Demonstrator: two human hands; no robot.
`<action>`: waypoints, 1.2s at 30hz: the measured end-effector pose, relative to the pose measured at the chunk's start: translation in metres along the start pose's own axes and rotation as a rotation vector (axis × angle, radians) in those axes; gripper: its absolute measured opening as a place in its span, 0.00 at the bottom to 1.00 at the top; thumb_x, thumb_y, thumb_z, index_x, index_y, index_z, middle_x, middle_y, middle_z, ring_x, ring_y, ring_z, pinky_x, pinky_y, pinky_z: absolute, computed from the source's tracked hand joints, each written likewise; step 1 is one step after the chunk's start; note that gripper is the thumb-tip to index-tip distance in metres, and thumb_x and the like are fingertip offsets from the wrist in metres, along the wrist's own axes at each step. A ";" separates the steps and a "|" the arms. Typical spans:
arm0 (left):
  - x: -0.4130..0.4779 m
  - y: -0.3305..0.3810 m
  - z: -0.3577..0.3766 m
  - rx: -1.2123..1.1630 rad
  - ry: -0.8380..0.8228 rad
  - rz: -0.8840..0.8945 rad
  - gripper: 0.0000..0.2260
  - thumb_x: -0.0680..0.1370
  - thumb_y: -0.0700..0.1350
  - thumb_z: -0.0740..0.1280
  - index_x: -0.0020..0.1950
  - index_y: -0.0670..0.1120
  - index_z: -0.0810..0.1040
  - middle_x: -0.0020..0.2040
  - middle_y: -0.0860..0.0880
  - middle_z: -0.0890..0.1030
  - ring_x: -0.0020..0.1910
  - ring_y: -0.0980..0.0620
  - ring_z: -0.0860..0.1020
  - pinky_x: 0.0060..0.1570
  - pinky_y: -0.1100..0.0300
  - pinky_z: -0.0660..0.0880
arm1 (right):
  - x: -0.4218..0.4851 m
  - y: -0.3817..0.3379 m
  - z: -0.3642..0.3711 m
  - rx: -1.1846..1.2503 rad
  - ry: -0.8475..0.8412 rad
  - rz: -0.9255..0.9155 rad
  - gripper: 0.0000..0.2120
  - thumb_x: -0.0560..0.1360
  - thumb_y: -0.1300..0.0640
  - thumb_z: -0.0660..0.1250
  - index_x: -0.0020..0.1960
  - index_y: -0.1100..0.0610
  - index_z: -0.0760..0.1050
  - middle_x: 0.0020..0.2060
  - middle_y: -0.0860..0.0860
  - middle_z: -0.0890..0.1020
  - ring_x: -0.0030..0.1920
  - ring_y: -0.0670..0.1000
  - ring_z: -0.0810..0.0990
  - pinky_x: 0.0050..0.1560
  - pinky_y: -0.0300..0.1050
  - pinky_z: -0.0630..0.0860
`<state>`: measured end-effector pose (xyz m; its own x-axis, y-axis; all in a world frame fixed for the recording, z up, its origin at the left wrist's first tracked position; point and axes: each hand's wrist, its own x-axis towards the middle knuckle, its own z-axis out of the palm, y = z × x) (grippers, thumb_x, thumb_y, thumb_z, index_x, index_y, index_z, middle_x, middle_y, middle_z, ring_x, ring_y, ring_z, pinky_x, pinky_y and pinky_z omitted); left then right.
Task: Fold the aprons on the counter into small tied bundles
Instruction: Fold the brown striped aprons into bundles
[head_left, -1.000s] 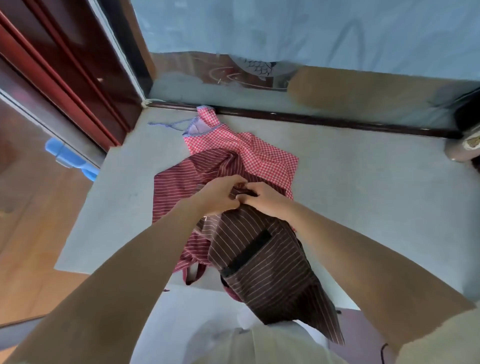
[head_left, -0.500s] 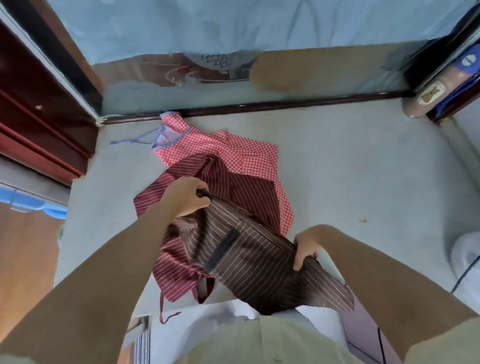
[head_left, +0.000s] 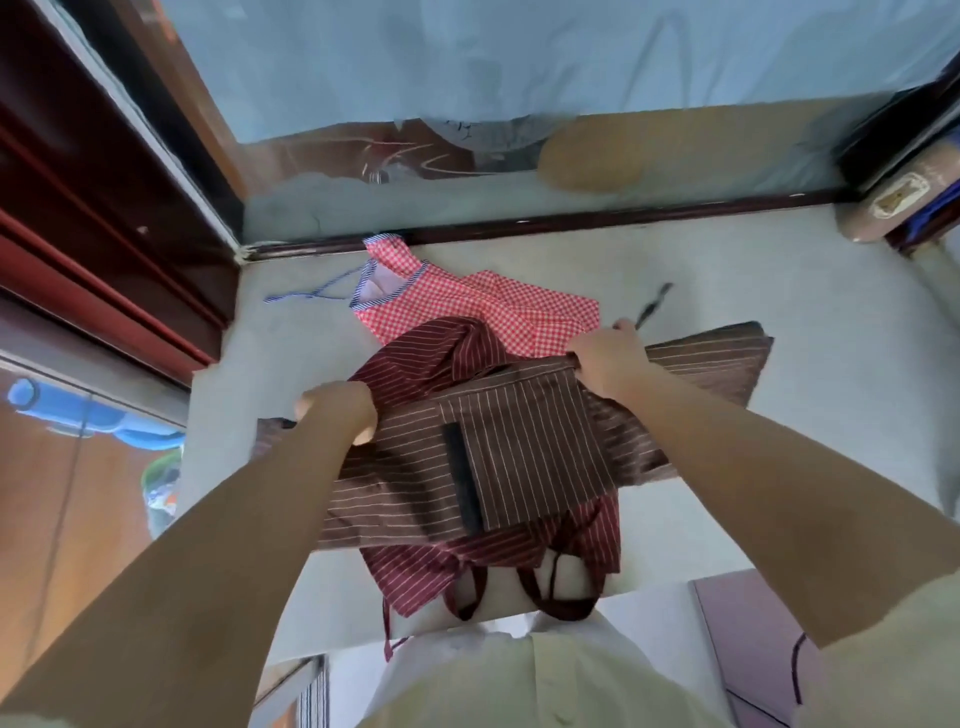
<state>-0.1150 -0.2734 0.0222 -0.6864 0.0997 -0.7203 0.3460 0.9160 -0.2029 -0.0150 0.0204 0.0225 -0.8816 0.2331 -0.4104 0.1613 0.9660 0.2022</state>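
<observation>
Brown striped apron (head_left: 519, 441) stretched wide over the maroon striped apron (head_left: 426, 353) — left hand (head_left: 337, 413) and right hand (head_left: 602, 358) each clench its upper edge. Red gingham apron (head_left: 519, 312) lies just behind the maroon one.

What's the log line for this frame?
left hand: grips brown apron | right hand: grips brown apron | apron: spread, unfolded | bundles: none

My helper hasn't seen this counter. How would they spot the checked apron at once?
On the grey counter, look toward the dark sill at the back. The checked apron lies there, partly under striped aprons. Only it has red-and-white checks and blue-striped trim.
</observation>
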 end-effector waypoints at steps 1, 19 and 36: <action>0.002 -0.003 0.004 -0.008 0.050 -0.038 0.15 0.74 0.45 0.68 0.61 0.47 0.75 0.54 0.47 0.77 0.56 0.46 0.77 0.57 0.52 0.72 | -0.002 -0.005 0.007 0.030 0.093 -0.016 0.17 0.77 0.56 0.66 0.65 0.54 0.73 0.61 0.53 0.78 0.64 0.55 0.74 0.73 0.57 0.58; -0.007 0.193 0.008 -0.318 0.815 0.510 0.18 0.76 0.52 0.67 0.61 0.44 0.74 0.58 0.43 0.74 0.57 0.44 0.72 0.56 0.49 0.71 | -0.055 0.130 0.133 1.020 -0.450 0.906 0.38 0.73 0.48 0.71 0.75 0.59 0.55 0.71 0.61 0.65 0.68 0.64 0.69 0.68 0.60 0.70; -0.078 0.212 0.070 0.004 0.582 0.620 0.25 0.69 0.68 0.65 0.56 0.52 0.69 0.48 0.57 0.71 0.37 0.58 0.70 0.27 0.65 0.65 | -0.080 0.190 0.130 1.223 -0.548 0.538 0.11 0.75 0.56 0.71 0.51 0.62 0.74 0.30 0.52 0.64 0.28 0.47 0.61 0.31 0.38 0.65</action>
<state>0.0566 -0.1140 -0.0112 -0.5915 0.7679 -0.2459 0.7694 0.6288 0.1128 0.1438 0.1999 -0.0221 -0.3600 0.3341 -0.8710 0.9319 0.1726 -0.3190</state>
